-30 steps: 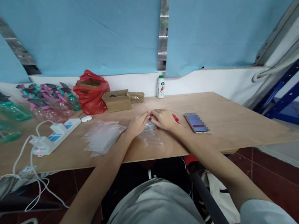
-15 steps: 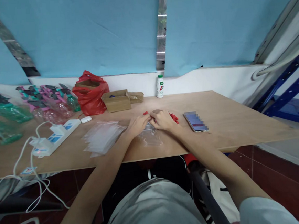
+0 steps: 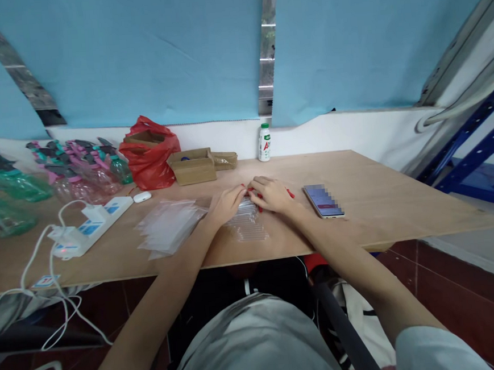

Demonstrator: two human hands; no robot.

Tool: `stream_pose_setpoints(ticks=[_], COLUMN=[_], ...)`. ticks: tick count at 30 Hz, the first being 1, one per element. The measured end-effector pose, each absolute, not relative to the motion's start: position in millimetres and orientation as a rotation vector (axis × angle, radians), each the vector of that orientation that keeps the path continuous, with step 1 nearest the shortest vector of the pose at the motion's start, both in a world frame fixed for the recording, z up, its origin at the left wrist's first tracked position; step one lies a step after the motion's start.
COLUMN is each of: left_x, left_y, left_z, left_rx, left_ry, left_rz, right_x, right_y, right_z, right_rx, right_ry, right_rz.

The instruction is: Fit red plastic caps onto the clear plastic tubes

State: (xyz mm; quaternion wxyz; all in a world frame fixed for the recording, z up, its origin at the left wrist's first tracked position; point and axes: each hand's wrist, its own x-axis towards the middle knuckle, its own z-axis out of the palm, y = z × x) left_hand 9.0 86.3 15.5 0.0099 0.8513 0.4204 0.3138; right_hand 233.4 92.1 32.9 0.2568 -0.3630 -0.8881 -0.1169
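Observation:
My left hand is over the middle of the table, its fingers drawn together around a small red piece at the tips. Close beside it on the right, my right hand has bent fingers and its thumb near the same spot; what they hold is hidden. Beneath and in front of both hands lie several thin clear tubes, side by side in a row. More small red pieces lie partly covered by my right hand.
Clear plastic bags lie left of my arm, near a white power strip. A phone rests to the right. Behind stand a red bag, a cardboard box and a white bottle. Spray bottles crowd the far left.
My right hand has shifted slightly, now covering more of the red pieces at its right. My left hand has drawn back a little toward me, and red shows between the hands.

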Motion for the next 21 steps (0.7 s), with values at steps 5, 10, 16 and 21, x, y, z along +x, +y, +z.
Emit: stream_pose_setpoints(ticks=[5,10,16,21], left_x=[9.7,8.3,10.9,10.8], left_y=[85.6,85.3,86.2,88.4], left_z=[17.8,15.5,12.2,11.6], left_rx=[2.650,2.627,2.688,2.759], left_ry=[1.241,1.348,1.438,1.403], left_rz=[1.041,1.032,0.853,0.838], right_x=[233.0,229.7,226.1,224.3], right_y=[89.7,87.2,85.6,86.0], right_z=[34.0,33.4,35.0,32.9], right_rx=[-1.025,-1.117,-1.079,-1.074], right_ry=[-2.400,-2.391,-2.427,-2.407], right_rz=[-0.290,-0.249,-0.213,-0.248])
